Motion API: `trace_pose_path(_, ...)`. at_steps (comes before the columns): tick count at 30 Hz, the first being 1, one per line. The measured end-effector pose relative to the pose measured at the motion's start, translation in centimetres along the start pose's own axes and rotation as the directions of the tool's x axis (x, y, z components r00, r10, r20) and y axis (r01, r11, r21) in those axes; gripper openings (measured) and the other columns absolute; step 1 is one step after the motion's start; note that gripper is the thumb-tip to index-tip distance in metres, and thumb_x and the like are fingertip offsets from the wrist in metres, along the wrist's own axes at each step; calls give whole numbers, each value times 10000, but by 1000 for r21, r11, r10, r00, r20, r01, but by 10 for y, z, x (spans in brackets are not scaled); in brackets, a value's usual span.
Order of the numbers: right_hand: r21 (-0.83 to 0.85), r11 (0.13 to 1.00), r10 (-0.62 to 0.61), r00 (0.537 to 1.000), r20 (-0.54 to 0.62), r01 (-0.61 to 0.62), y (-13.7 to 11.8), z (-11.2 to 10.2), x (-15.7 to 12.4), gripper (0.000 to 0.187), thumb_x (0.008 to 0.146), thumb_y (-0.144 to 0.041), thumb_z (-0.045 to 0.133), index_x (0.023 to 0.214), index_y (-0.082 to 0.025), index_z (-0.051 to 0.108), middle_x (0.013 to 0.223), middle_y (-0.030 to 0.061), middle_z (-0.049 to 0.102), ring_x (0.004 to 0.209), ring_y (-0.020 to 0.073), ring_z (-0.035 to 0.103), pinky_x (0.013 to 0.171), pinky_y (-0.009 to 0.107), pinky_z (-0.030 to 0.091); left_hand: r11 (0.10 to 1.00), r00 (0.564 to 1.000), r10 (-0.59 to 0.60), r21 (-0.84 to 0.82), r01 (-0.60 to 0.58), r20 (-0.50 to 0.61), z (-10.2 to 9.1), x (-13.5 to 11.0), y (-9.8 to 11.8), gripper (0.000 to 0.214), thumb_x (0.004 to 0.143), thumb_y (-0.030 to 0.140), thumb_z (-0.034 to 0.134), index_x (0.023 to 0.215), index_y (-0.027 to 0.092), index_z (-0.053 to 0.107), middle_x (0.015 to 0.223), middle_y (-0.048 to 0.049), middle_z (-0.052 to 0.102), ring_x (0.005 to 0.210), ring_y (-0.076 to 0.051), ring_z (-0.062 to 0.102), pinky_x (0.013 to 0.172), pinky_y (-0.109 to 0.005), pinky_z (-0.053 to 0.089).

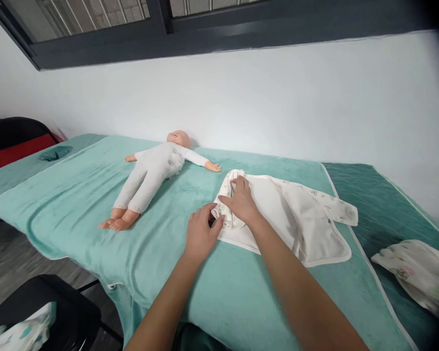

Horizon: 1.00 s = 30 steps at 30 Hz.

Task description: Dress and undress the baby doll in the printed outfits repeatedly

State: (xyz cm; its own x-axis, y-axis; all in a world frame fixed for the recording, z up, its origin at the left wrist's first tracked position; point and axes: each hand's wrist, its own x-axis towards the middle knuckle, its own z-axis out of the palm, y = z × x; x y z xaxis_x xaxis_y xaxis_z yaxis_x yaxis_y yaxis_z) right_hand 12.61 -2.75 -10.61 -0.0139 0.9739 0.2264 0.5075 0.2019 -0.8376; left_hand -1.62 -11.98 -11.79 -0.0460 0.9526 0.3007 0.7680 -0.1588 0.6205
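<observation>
A white baby shirt with a small print lies spread on the green blanket, one sleeve stretched out to the right. Its left sleeve is bunched up. My left hand pinches the cuff end of that bunched sleeve between thumb and fingers. On the upper part of the same sleeve, my right hand grips the gathered cloth with curled fingers. A baby doll in a white bodysuit lies on its back to the left, its arms spread and its feet toward the near left.
The green blanket covers a long bed against a white wall below a dark window frame. Folded printed cloth lies at the right. A black chair with patterned cloth stands at the near left; a red and black chair is farther back.
</observation>
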Motion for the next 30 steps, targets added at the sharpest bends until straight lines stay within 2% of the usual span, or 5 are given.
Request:
trace_pose_path(7,13,968,251,968,-4,-251,24,-35,18,146,730,-235,562,874,-233,583,949,39,680,932,221,641,868,344,478,929,979,-175,-349,127,-108,-4,-2,-2,223,916,339,530,1066,217,640,806,2,637,732,-143,579,706,-275,459)
trace_pose_path(13,66,933,354,935,-2,-353,41,-54,20,164,762,-277,565,921,-235,564,777,30,693,665,195,654,642,329,514,837,927,-320,-517,180,-196,-9,5,-4,190,905,336,539,1025,214,622,849,-5,619,742,-130,564,687,-246,464)
trace_pose_path(17,104,927,360,932,28,-361,40,-55,17,277,844,-450,555,1004,-224,558,864,61,724,680,183,679,657,321,529,789,886,-393,-585,189,-244,-10,25,-12,186,881,283,525,1041,212,589,770,14,566,651,-117,511,594,-226,418)
trace_pose_path(24,-54,971,230,971,-67,-234,35,-40,18,554,736,-487,680,1203,-223,540,1293,104,618,1090,257,620,878,356,475,851,847,-364,-507,134,-388,-15,93,-51,209,845,239,522,1029,197,614,904,-19,594,701,-120,487,628,-237,396)
trace_pose_path(30,15,979,203,979,-35,-203,31,-33,18,276,797,-433,599,999,-248,566,830,-18,644,777,184,600,697,286,424,944,865,-236,-316,95,-444,-20,144,-81,224,852,149,492,1013,186,644,879,-24,603,771,-146,504,746,-254,412)
